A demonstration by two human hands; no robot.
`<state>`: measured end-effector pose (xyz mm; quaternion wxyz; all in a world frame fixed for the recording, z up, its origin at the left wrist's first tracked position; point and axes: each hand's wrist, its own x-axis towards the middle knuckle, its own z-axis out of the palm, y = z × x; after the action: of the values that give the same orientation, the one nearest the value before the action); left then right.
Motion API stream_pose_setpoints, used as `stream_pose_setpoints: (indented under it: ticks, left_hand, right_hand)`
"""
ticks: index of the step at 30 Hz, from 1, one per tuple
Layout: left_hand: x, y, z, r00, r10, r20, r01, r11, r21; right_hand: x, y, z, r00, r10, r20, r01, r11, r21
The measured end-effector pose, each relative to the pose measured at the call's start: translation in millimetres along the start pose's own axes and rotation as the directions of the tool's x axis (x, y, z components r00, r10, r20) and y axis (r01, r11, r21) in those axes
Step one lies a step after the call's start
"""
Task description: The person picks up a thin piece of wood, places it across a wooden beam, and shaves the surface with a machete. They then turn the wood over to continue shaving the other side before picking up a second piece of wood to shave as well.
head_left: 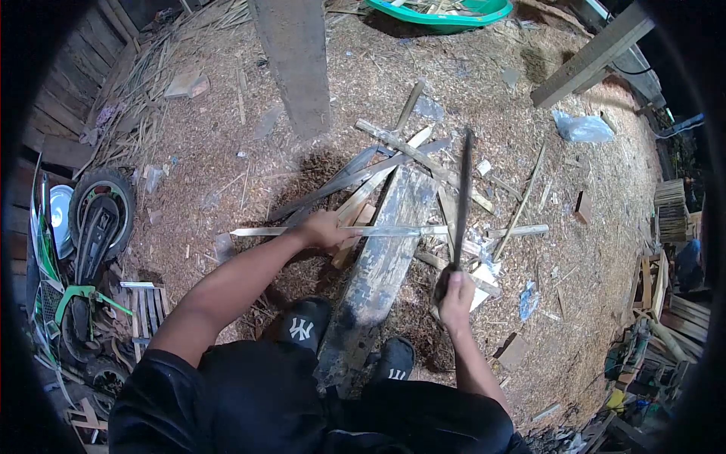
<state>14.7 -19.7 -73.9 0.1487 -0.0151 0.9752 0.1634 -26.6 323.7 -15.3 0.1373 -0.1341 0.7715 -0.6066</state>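
My left hand [324, 229] is closed around a thin wooden stake [393, 231], which lies crosswise over a worn wooden beam [386, 265]. The stake's pointed end sticks out to the left of the hand. In my right hand [456, 301] is the handle of a long machete [464, 197], its dark blade raised and pointing away from me, to the right of the beam. Several sticks and strips of wood [423, 159] lie crossed around the beam's far end.
A wooden post [295, 68] stands ahead, and a slanted one [590, 57] at the upper right. A green basin [446, 21] holds wood pieces. At left is a small motorbike [91, 250]; stacked wood [673, 219] is at right. Wood chips cover the ground.
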Motion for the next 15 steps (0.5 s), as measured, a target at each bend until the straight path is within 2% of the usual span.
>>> stream_pose_setpoints:
  ticks: [1,2,4,5,6,8,10,11,12,15]
  left_hand:
    - [5,-2,-6,0.98,-0.146,0.139,0.166,0.975,-0.147]
    - [8,-2,-11,0.92,-0.261,0.291,0.34,0.903,-0.263]
    - [5,-1,-15,0.918,-0.26,0.3,0.344,0.899,-0.271]
    - [5,1,-17,0.917,-0.255,0.307,0.344,0.897,-0.279]
    - [6,2,-18,0.92,-0.251,0.3,0.336,0.899,-0.28]
    - [2,5,-17,0.933,-0.259,0.251,0.322,0.912,-0.256]
    - [1,4,-20,0.922,-0.277,0.272,0.338,0.916,-0.214]
    - [4,5,-20,0.913,-0.295,0.283,0.356,0.914,-0.195]
    - [7,3,-16,0.915,-0.294,0.278,0.354,0.913,-0.201]
    - [10,2,-6,0.911,-0.294,0.291,0.352,0.92,-0.174]
  right_hand:
    - [-2,-7,3,0.997,-0.073,-0.023,0.075,0.993,0.091]
    - [-5,-15,9,0.988,-0.144,-0.055,0.152,0.972,0.181]
    - [-16,36,26,0.988,-0.013,-0.155,0.041,0.983,0.181]
    - [-18,46,26,1.0,-0.011,-0.028,0.003,0.963,-0.271]
    - [-17,50,35,0.987,0.155,-0.036,-0.157,0.91,-0.384]
    - [-20,57,37,0.978,0.187,-0.093,-0.209,0.891,-0.403]
    - [-15,45,28,0.895,0.446,0.003,-0.439,0.881,-0.175]
    - [-12,34,20,0.788,0.596,0.154,-0.615,0.773,0.156]
    - [-4,6,10,0.681,0.695,0.23,-0.732,0.635,0.247]
    - [3,-22,-3,0.689,0.707,0.163,-0.725,0.674,0.144]
